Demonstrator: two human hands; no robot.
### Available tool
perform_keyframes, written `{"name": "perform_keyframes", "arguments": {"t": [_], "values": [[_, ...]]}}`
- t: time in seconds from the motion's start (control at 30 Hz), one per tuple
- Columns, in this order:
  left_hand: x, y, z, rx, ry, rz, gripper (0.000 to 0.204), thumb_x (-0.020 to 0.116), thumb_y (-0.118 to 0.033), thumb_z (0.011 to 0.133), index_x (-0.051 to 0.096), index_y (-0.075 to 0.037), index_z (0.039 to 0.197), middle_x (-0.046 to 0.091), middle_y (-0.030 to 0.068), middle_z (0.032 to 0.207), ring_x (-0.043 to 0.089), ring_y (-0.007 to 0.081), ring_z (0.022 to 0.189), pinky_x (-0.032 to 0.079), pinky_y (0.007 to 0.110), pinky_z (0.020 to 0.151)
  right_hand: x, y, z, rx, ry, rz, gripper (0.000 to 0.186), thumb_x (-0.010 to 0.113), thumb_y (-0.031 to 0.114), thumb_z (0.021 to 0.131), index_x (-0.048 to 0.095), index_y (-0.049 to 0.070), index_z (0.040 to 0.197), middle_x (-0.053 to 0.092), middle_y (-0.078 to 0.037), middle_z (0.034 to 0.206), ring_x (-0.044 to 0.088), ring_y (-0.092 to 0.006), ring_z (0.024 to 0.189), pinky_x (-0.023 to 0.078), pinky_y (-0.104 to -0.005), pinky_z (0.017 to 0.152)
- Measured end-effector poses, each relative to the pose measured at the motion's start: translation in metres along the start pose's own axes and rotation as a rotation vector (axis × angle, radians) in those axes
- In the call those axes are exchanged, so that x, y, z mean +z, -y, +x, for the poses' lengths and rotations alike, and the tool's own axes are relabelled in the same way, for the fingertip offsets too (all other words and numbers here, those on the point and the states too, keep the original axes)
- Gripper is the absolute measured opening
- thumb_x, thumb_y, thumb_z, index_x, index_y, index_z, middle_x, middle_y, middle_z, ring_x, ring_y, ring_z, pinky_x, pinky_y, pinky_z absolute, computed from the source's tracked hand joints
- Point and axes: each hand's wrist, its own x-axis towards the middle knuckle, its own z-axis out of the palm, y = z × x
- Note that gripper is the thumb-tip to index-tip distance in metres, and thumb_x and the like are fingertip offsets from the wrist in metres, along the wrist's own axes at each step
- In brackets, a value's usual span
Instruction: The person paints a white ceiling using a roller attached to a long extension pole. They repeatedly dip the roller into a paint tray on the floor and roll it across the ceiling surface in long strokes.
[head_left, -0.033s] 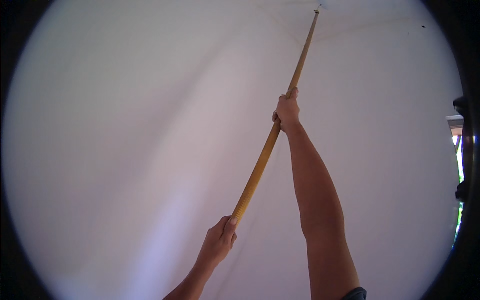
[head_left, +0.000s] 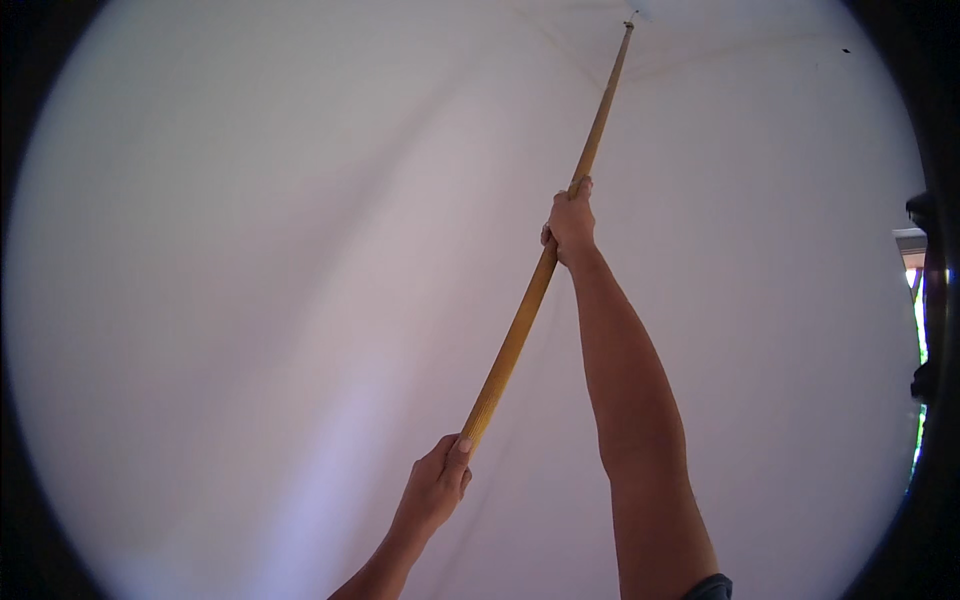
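A long yellow-brown pole (head_left: pixel 515 335) slants up and to the right through the middle of the view. My left hand (head_left: pixel 438 483) is wrapped round its lower end, thumb lying along it. Higher up, with the arm stretched out, my right hand (head_left: pixel 572 222) grips the pole around its middle. Toward the top the pole looks thinner, and its far tip (head_left: pixel 628 25) carries a small fitting or wire that I cannot make out. That tip is close to the ceiling; whether it touches cannot be seen.
A pale wall (head_left: pixel 250 270) fills most of the view, with soft shadows and a bluish streak of light. The whitish ceiling (head_left: pixel 720 35) meets it at the top. At the right edge, dark shapes stand beside a bright narrow opening (head_left: pixel 919 320) with greenery. A small dark spot (head_left: pixel 846 51) shows at upper right.
The pole's upper part and my right hand have shifted very slightly to the left. My left hand stays nearly in place, and both grips are unchanged.
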Motion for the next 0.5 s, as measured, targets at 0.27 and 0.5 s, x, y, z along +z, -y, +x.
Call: {"name": "perform_keyframes", "arguments": {"t": [0.27,0.5], "values": [[0.014,-0.038,-0.036,0.000,-0.066,0.067,0.056,0.046,-0.054,0.110,0.059,-0.001,0.123,0.049,-0.0018,0.066,0.045,0.0067,0.052,0.040,0.025,0.048,-0.004,0.010,0.000,0.062,0.079,0.122,0.067,0.045,0.020,0.108,0.010,0.023,0.165,0.054,-0.010,0.088,0.053,-0.0174,0.052,0.052,-0.0364,0.043],[0.030,-0.061,-0.057,0.022,-0.195,0.368,0.046,0.050,-0.042,0.110,0.060,-0.002,0.132,0.061,0.0041,0.071,0.058,0.0138,0.059,0.049,0.034,0.057,-0.005,-0.004,0.010,0.057,0.139,0.313,0.066,0.048,0.023,0.109,0.016,0.022,0.166,0.056,-0.008,0.085,0.056,-0.0172,0.052,0.052,-0.0343,0.041]]}}
